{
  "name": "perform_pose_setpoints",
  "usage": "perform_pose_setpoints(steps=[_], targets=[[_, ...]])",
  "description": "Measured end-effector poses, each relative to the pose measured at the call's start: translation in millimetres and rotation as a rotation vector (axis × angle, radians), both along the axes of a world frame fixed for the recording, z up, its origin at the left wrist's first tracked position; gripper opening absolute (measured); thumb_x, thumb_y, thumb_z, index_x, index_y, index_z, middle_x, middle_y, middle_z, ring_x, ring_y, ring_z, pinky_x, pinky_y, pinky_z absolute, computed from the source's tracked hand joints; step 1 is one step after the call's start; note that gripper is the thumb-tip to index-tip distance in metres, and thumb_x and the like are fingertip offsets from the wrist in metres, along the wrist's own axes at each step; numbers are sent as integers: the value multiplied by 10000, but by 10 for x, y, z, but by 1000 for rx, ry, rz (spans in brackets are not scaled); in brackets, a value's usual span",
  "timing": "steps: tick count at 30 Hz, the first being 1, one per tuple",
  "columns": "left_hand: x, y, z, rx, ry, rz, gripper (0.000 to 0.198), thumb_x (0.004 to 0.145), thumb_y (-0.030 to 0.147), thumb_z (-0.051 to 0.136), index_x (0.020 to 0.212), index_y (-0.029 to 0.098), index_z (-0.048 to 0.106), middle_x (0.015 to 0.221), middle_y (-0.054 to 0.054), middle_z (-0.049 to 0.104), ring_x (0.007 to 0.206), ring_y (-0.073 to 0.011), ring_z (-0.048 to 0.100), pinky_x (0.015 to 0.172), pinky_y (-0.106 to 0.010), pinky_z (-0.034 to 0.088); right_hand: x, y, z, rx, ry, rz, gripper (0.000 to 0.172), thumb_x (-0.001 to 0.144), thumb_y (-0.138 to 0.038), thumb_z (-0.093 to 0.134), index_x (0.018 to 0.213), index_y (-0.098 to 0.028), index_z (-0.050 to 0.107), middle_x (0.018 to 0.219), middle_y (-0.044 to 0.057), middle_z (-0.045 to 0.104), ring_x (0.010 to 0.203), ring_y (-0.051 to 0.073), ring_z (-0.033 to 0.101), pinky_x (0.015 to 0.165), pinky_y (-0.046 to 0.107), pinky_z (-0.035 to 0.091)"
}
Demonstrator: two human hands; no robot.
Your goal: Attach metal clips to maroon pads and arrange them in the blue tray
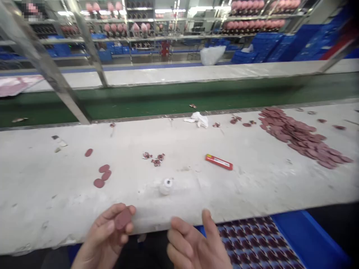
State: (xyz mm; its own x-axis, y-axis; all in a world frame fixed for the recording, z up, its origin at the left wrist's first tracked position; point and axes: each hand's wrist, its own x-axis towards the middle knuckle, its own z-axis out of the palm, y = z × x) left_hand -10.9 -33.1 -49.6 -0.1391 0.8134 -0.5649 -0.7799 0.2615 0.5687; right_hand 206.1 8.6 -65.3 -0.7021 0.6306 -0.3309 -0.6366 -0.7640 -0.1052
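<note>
Between the thumb and fingers of my left hand point(105, 237) is a reddish-brown oval disc point(123, 219), held just in front of the bench edge. To its right, my right hand point(198, 241) is palm up with the thumb apart from the curled fingers, and nothing lies in it. Past the hands stands a small white bottle point(166, 186) with a dark tip. Several similar loose discs point(106, 175) lie to the left on the white bench. A large heap of these discs point(301, 136) covers the right part.
A red packet point(219, 162) lies mid-bench, near small patterned scraps point(156, 160). White crumpled tissue point(198, 119) sits at the far edge. Below the bench, right of my hand, a blue tray point(311, 235) holds rows of dark pieces. A metal post point(53, 71) rises at the left.
</note>
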Motion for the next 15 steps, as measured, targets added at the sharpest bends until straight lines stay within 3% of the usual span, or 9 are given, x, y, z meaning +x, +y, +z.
perform_pose_setpoints(steps=[3, 6, 9, 12, 15], targets=[[8, -66, -118, 96, -168, -56, 287, 697, 256, 950, 966, 263, 850, 1046, -61, 853, 872, -176, 796, 691, -172, 614, -455, 260, 1, -101, 145, 15, 799, 819, -714, 747, 1226, -30, 685, 810, 13, 662, 700, 77, 668, 400, 63, 417], [3, -112, -202, 165, -260, -98, 262, 738, 278, 929, 988, 270, 850, 1073, -57, 854, 903, -162, 804, 723, -158, 606, -637, 384, 5, -173, 224, -125, 689, 907, -707, 643, 1238, -102, 642, 755, -69, 613, 621, 3, 620, 450, 2, 415], [27, -99, -196, 194, -293, -95, 263, 723, 308, 941, 965, 258, 851, 1037, -53, 860, 834, -138, 805, 686, -140, 595, -668, 456, 25, -188, 213, -186, 519, 969, -624, 626, 1167, -145, 650, 662, -114, 553, 505, -15, 567, 441, 19, 418], [56, -72, -149, 211, -306, -83, 269, 715, 305, 945, 957, 238, 848, 1013, -53, 862, 795, -126, 801, 657, -135, 591, -640, 447, 28, -161, 122, -155, 379, 1005, -519, 650, 1066, -148, 691, 637, -93, 551, 479, 3, 558, 418, 59, 424], [87, -82, -125, 195, -310, -77, 296, 705, 303, 951, 972, 231, 846, 1023, -64, 861, 833, -148, 808, 664, -149, 601, -502, 282, -17, 10, -105, -105, 375, 862, -530, 808, 979, -178, 756, 599, -39, 595, 455, 85, 589, 406, 174, 497]])
